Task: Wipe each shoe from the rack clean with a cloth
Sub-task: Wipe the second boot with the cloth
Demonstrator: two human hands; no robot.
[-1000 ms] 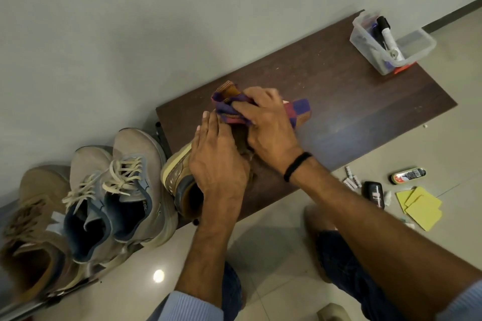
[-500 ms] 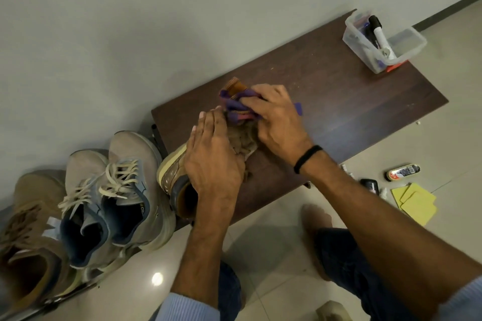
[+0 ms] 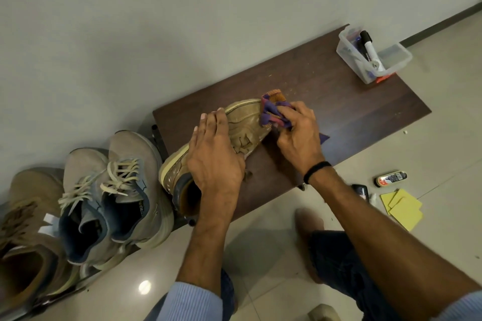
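Dark wood counter (image 3: 352, 117) against grey wall (image 3: 130, 34), tiled floor (image 3: 260, 255) below, clear tub (image 3: 396, 57) at its far corner. Tan shoe (image 3: 247, 120) lies on counter's left end; left hand (image 3: 214, 161) presses flat on it, grip wide. Right hand (image 3: 300, 133) has its grip bunched round cloth (image 3: 273, 109) at the toe. Laces mostly hidden under left hand; brown shoe (image 3: 23, 242) cut off at left edge.

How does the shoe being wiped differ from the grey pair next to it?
The tan shoe lies on the dark bench under the left hand; the grey sneakers stand beside the bench, untouched. The tan shoe looks smooth and leathery, the grey sneakers soft with blue linings. The right hand presses the cloth on the tan shoe only. Both have pale soles.
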